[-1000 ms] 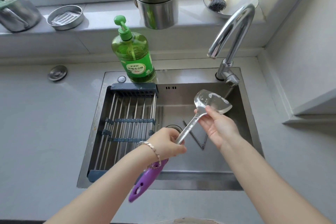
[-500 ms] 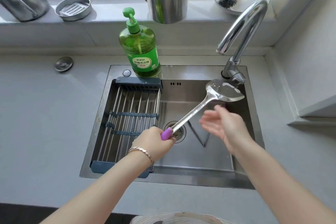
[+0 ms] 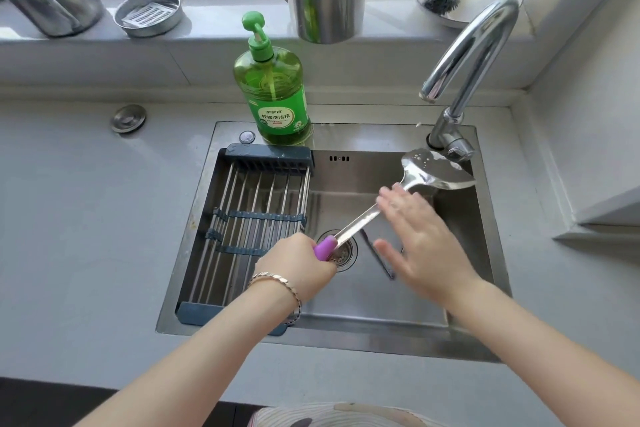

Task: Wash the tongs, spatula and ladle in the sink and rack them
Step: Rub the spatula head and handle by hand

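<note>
— How is everything laid out, left to right?

— The rack (image 3: 249,218) is set across the left side of the sink (image 3: 363,326); next, the left grip (image 3: 298,263) is closed round the purple handle (image 3: 325,248) of the spatula (image 3: 360,224), which is slanted up over the drain (image 3: 341,253); its blade (image 3: 440,173) is held just below the tap (image 3: 478,45); the right grip (image 3: 426,246) is spread wide and blurred over the spatula's middle, and contact cannot be confirmed.

— How is the spatula expected to handle?

— It is judged stiff and fairly light; the wet steel is likely slippery, so it is best taken by the purple handle, where it is held now; the blade edge is better avoided when it is racked.
</note>
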`<state>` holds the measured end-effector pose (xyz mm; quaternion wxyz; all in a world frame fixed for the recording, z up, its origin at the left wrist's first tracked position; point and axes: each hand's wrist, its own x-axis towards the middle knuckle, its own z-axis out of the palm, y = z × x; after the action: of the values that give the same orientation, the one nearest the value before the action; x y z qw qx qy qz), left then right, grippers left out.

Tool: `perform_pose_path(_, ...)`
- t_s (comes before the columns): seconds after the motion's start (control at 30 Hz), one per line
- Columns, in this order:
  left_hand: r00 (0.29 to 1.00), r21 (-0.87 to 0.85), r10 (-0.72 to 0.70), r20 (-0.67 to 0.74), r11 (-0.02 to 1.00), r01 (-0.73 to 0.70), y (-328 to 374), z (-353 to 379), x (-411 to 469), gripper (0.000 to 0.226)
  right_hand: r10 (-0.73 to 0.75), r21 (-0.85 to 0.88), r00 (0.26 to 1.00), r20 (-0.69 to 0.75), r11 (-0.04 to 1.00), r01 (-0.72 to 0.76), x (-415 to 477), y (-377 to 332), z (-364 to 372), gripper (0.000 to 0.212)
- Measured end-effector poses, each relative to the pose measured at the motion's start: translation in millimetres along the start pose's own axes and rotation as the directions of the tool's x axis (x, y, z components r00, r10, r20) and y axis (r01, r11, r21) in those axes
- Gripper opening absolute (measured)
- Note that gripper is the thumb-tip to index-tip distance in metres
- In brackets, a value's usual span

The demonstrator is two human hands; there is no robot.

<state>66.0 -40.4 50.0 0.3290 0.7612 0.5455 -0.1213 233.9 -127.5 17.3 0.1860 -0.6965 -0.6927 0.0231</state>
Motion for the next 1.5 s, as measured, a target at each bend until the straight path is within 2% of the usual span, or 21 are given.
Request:
perform_pose_path(0.03,1.000,-0.012,0.002,-0.006,1.000,-0.002,-0.6,0.5,0.7,0.028,-0.003,0.024,1.000,0.008,1.000,0.003,0.5,-2.1,-0.4,0.066)
perform_pose_path(0.13,1.000,-0.039,0.025,-0.009,0.999,-0.025,-0.4,1.9,0.1,0.034,-0.259,0.055,0.966,-0.004,0.964,0.259,-8.0,-21.8,7.9,0.060)
perform_pose_path(0.17,0.999,-0.046,0.031,-0.009,0.998,-0.031,-0.3,2.1,-0.3,0.034,-0.259,0.042,0.966,-0.011,0.965,0.260,-6.1,-18.6,6.7,0.059)
perform_pose_path(0.27,0.999,-0.082,0.042,0.006,0.996,-0.042,-0.9,-0.6,-0.7,0.040,0.032,0.026,0.997,-0.067,0.999,-0.030,6.1,3.3,-2.4,0.062)
perform_pose_path(0.3,0.998,-0.117,0.051,0.027,0.992,-0.048,-1.0,-0.4,-0.4,0.045,0.039,0.027,0.998,-0.051,0.999,-0.037,5.7,3.3,-2.1,0.063)
perform_pose_path(0.4,0.995,-0.204,0.082,0.061,0.977,-0.068,0.0,1.0,-1.1,0.062,-0.194,0.003,0.981,0.018,0.981,0.194,-8.4,-9.4,6.9,0.059)
perform_pose_path(0.43,0.995,-0.218,0.082,0.051,0.974,-0.069,-0.4,1.2,-1.2,0.064,-0.203,-0.011,0.979,0.017,0.979,0.203,-8.8,-6.9,6.1,0.058)
perform_pose_path(0.53,0.998,-0.214,0.067,0.022,0.975,-0.060,-0.3,0.6,0.0,0.061,0.055,0.006,0.996,-0.068,0.998,-0.055,-2.2,5.5,-0.1,0.060)
perform_pose_path(0.57,0.997,-0.196,0.068,0.019,0.979,-0.063,1.3,0.7,0.2,0.061,0.053,0.019,0.996,-0.068,0.998,-0.052,-3.0,1.9,1.7,0.059)
perform_pose_path(0.67,0.996,-0.159,0.089,0.005,0.983,-0.087,4.9,3.2,-1.2,0.062,-0.183,0.035,0.983,-0.032,0.982,0.184,-13.5,-19.5,12.4,0.054)
perform_pose_path(0.7,0.996,-0.150,0.094,-0.003,0.984,-0.093,5.1,3.4,-1.2,0.062,-0.201,0.026,0.979,-0.035,0.979,0.202,-13.1,-17.6,12.6,0.052)
perform_pose_path(0.8,0.996,-0.162,0.090,-0.018,0.983,-0.092,4.8,1.0,-0.8,0.061,-0.073,0.026,0.993,-0.093,0.997,0.076,-5.2,-0.2,8.4,0.044)
perform_pose_path(0.83,0.995,-0.163,0.093,-0.016,0.982,-0.095,4.8,0.5,-0.7,0.061,-0.074,0.045,0.993,-0.087,0.996,0.078,-4.5,1.2,7.7,0.042)
perform_pose_path(0.93,0.993,-0.100,0.121,-0.012,0.988,-0.121,4.7,1.6,-3.4,0.061,-0.229,0.032,0.973,-0.037,0.972,0.231,-7.3,-2.0,8.6,0.038)
perform_pose_path(0.97,0.992,-0.076,0.123,-0.020,0.989,-0.125,3.7,1.7,-4.2,0.059,-0.224,0.010,0.974,-0.037,0.974,0.225,-6.9,2.8,7.0,0.037)
perform_pose_path(1.1,0.992,0.006,0.123,-0.031,0.992,-0.123,-4.0,-4.0,-4.0,0.056,0.028,0.059,0.986,-0.162,0.998,-0.019,-2.2,42.9,-13.6,0.041)
perform_pose_path(1.17,0.989,0.091,0.142,-0.033,0.986,-0.139,-8.5,-7.5,-3.8,0.056,0.100,0.111,0.975,-0.200,0.991,-0.079,1.2,50.6,-26.1,0.032)
perform_pose_path(1.23,0.984,0.157,0.171,-0.045,0.974,-0.162,-11.0,-11.0,-3.8,0.056,0.134,0.252,0.990,-0.044,0.960,-0.119,10.7,51.9,-38.0,0.028)
perform_pose_path(1.27,0.981,0.182,0.189,-0.052,0.967,-0.177,-11.4,-12.5,-3.8,0.056,0.084,0.305,0.993,0.080,0.947,-0.104,16.5,50.4,-42.5,0.026)
perform_pose_path(1.33,0.971,0.245,0.229,-0.066,0.947,-0.206,-9.9,-15.6,-5.7,0.055,-0.001,0.317,0.968,0.251,0.945,-0.081,26.2,45.6,-46.0,0.017)
perform_pose_path(1.5,0.951,0.346,0.304,-0.055,0.899,-0.267,-3.0,-18.8,-13.4,0.054,0.037,0.307,0.875,0.482,0.929,-0.208,39.3,30.5,-48.7,0.023)
